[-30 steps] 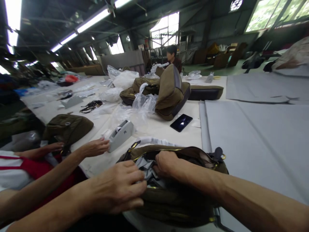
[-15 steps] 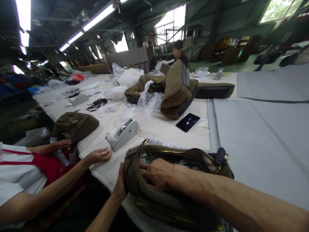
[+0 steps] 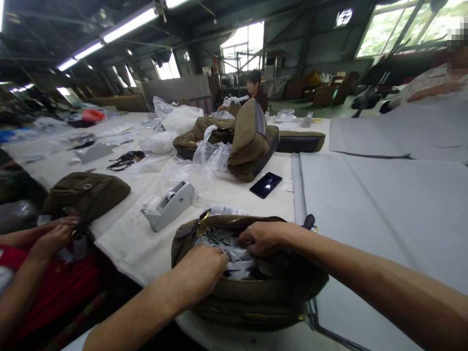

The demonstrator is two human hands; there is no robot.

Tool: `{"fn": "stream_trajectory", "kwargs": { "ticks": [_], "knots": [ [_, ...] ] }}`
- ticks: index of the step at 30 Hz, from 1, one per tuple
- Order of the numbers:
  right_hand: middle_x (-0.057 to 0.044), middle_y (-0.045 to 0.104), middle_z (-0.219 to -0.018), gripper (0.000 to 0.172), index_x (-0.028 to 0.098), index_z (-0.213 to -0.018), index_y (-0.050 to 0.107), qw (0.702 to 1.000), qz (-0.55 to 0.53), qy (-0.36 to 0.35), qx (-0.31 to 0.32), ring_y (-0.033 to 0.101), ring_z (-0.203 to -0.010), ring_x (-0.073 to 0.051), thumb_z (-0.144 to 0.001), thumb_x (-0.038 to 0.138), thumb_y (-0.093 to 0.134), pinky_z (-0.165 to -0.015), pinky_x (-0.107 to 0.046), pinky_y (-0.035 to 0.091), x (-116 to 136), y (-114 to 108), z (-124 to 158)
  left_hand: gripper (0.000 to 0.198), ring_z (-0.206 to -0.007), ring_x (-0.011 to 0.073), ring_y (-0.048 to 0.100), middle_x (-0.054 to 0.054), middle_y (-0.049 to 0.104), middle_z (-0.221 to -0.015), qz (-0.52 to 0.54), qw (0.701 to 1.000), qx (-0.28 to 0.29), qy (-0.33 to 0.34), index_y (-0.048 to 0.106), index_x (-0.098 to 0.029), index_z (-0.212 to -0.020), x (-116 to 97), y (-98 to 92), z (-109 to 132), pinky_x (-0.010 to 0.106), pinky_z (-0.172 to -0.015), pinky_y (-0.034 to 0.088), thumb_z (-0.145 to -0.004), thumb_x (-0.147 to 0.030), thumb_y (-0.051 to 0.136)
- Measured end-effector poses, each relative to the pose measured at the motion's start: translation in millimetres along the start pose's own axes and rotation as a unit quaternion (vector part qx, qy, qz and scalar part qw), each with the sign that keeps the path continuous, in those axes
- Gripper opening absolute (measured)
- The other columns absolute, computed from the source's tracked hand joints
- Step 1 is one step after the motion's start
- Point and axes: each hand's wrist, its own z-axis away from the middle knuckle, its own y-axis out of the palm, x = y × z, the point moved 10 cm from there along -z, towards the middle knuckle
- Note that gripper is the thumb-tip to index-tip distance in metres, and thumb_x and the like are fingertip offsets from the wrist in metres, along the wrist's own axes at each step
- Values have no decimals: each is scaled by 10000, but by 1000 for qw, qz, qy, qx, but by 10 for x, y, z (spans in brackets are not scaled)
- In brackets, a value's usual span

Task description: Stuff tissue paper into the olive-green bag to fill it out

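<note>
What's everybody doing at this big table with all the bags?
The person wearing the camera has both hands in an open olive handbag at the table's edge: the left hand and right hand press on crumpled grey stuffing paper inside it. To the left, a co-worker's hands work at another olive bag. A tape dispenser and a phone lie on the table.

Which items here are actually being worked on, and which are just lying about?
In hand:
left hand
right hand
olive bag
grey stuffing paper

Lying about:
tape dispenser
phone
pile of bags
grey sheet
</note>
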Motion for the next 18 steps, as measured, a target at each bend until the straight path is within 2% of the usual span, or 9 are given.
{"fn": "stream_trajectory", "kwargs": {
  "ticks": [1, 2, 4, 6, 9, 12, 15, 18],
  "knots": [
    [-65, 641, -1166, 473, 253, -1249, 574, 1000, -5, -4, 6, 620, -1000, -238, -782, 206, 521, -761, -284, 482, 3, 22, -5, 280, -739, 287, 657, 114, 672, -796, -29, 998, 55, -19, 650, -140, -798, 13, 75, -83, 400, -676, 530, -890, -182, 388],
    [-57, 640, -1167, 488, 271, -1262, 563, 1000, -7, -4, 11, 621, -999, -239, -776, 238, 539, -747, -282, 485, 3, 42, -10, 251, -777, 316, 661, 133, 679, -839, -44, 995, 83, -29, 662, -132, -832, 23, 112, -146, 433, -699, 534, -872, -192, 422],
    [-49, 669, -1094, 464, 282, -1224, 590, 1000, -10, -6, 18, 642, -933, -244, -761, 292, 581, -687, -285, 494, 21, 79, -14, 200, -846, 340, 656, 152, 675, -927, -45, 994, 97, -26, 666, -128, -908, 15, 135, -217, 463, -748, 533, -819, -208, 506],
    [-57, 694, -1003, 376, 251, -1121, 651, 1000, -5, -6, 5, 658, -864, -253, -748, 276, 610, -647, -293, 498, 55, 102, -21, 255, -876, 351, 649, 162, 662, -988, -46, 993, 103, -24, 648, -127, -986, 8, 167, -213, 478, -766, 532, -761, -206, 559],
    [-150, 689, -978, 273, 116, -1016, 675, 998, 19, 22, -60, 651, -905, -296, -772, 118, 551, -718, -346, 502, 49, 61, -28, 345, -881, 385, 643, 198, 659, -988, -51, 991, 117, -46, 616, -99, -1054, 41, 238, -140, 525, -766, 520, -760, -266, 548],
    [-217, 671, -986, 280, 36, -1005, 657, 990, 25, 57, -123, 640, -953, -310, -817, 50, 449, -776, -376, 492, -34, -35, 23, 336, -854, 385, 652, 199, 680, -910, -42, 988, 124, -82, 624, -103, -1006, 106, 267, -70, 527, -753, 519, -829, -340, 464],
    [-161, 683, -1003, 275, 99, -1041, 653, 989, -1, 44, -138, 655, -914, -265, -862, 190, 464, -722, -322, 506, -63, -109, 98, 295, -813, 357, 661, 157, 687, -880, -52, 990, 107, -71, 637, -138, -935, 99, 190, -69, 509, -727, 527, -868, -325, 419],
    [-50, 709, -945, 276, 208, -1002, 673, 993, -25, -3, -119, 668, -817, -206, -829, 374, 538, -617, -254, 501, 21, -99, 110, 223, -836, 328, 656, 122, 670, -960, -64, 992, 104, 8, 643, -166, -925, -42, 163, -117, 489, -747, 529, -839, -250, 455]
  ]
}}
